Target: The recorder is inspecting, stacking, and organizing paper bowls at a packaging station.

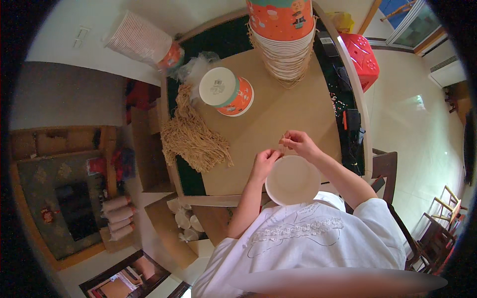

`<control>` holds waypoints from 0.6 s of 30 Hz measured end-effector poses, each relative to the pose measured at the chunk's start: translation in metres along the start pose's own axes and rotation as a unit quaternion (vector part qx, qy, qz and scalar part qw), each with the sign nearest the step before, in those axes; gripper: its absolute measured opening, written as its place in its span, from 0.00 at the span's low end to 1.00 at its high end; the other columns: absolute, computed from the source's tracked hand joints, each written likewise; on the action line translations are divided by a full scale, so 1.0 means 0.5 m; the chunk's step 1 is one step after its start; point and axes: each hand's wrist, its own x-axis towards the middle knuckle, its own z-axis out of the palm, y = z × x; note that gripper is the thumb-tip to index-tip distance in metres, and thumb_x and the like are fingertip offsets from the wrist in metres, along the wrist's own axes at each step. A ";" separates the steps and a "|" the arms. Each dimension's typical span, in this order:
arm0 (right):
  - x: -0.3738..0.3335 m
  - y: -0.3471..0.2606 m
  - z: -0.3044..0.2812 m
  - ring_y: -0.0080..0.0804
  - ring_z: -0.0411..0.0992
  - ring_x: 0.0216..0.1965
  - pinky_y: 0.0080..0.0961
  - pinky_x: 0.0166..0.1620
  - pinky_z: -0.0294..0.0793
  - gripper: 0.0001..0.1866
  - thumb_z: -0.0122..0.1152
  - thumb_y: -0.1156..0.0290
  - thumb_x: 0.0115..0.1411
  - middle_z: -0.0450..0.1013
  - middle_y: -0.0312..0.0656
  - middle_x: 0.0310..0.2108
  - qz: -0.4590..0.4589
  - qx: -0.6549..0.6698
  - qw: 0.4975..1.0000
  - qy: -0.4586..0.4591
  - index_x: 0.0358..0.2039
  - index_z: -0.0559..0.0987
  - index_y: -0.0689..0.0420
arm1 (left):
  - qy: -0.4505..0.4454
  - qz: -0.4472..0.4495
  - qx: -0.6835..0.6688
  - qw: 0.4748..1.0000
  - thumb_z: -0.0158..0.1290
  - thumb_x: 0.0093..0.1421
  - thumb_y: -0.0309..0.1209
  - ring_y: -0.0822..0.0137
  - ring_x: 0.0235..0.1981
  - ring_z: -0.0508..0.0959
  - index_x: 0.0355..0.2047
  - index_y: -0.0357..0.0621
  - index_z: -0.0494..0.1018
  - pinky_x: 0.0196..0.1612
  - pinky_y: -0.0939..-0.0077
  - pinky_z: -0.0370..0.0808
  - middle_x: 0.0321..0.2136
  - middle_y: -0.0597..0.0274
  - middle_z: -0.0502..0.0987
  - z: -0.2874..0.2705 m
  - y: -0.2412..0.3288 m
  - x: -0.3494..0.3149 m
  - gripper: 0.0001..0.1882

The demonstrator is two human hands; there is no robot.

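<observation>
A white-lined round paper bucket rests against my shirt at the table's near edge, its open mouth facing up. Both hands meet at its far rim. My left hand is closed in a pinch beside the rim; what lies between its fingertips is too small to see. Fingers of my right hand pinch a thin strand of cord just beyond the rim. To the left lies a loose bundle of tan paper cords. Behind it, an orange and green bucket stands upside down, its white base up.
A tall stack of orange buckets with cord handles fills the far side. Another wrapped bucket stack and clear plastic are at far left. Black devices line the table's right edge, with a red stool beyond.
</observation>
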 end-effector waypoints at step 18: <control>0.001 -0.035 -0.074 0.16 0.64 0.22 0.13 0.25 0.61 0.06 0.53 0.68 0.54 0.68 0.31 0.21 0.027 0.190 0.966 0.174 0.26 0.73 0.56 | 0.048 0.298 0.427 0.853 0.55 0.48 0.27 0.64 0.35 0.72 0.43 0.38 0.68 0.40 0.71 0.69 0.31 0.54 0.71 0.039 -0.016 -0.049 0.20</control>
